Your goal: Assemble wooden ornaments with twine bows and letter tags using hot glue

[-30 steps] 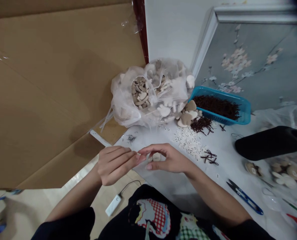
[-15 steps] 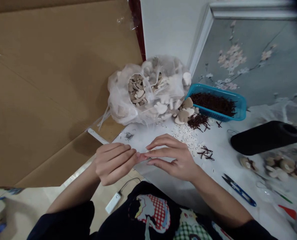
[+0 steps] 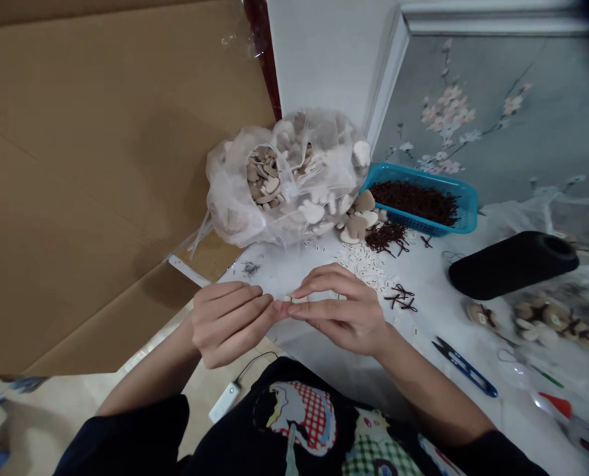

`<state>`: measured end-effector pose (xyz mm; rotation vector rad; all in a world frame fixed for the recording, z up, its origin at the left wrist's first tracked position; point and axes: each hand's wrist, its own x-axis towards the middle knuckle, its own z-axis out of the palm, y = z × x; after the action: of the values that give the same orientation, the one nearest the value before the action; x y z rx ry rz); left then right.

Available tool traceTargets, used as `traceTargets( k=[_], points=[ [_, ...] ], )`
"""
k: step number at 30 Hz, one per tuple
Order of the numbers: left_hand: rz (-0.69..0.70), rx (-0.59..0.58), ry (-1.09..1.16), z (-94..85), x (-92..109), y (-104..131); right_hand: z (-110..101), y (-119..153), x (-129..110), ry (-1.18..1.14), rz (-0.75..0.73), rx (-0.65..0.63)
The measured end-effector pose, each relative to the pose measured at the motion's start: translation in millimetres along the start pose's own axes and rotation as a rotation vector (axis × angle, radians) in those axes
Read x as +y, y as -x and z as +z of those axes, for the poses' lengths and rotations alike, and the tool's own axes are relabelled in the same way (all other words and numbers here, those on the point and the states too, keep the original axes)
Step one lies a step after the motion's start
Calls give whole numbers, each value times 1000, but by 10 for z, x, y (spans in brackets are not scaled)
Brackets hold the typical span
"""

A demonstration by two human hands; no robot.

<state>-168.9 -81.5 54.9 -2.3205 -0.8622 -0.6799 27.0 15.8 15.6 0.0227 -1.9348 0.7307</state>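
My left hand [image 3: 232, 324] is closed, its thumb and forefinger pinched together at the fingertips of my right hand [image 3: 346, 311]. A small pale piece [image 3: 288, 299] shows between the fingertips, mostly covered; its kind is too small to tell. My right thumb and fingers close around it from the other side. Both hands are above the front edge of a white table. Just beyond them lie many tiny white pieces with dark marks [image 3: 368, 261]. Several brown bows [image 3: 400, 297] lie to the right of these.
White mesh bags [image 3: 284, 188] of felt-like shapes stand behind, next to a blue basket [image 3: 465, 215] of brown bows. To the right are a black cylinder [image 3: 512, 264], blue thread snips [image 3: 465, 367] and finished-looking felt pieces [image 3: 556, 320]. A large cardboard sheet [image 3: 90, 185] rises on the left.
My right fingers have drawn together into a pinch against my left fingertips, and a pale piece now shows there. My left hand has barely moved. The view has shifted slightly.
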Motion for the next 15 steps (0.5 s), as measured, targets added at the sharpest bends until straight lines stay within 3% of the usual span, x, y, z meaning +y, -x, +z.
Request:
traceTargets(
  k=[15],
  points=[
    [30,-143,-92,-159,127,-228,-52,65,-68,-8,-112,97]
  ],
)
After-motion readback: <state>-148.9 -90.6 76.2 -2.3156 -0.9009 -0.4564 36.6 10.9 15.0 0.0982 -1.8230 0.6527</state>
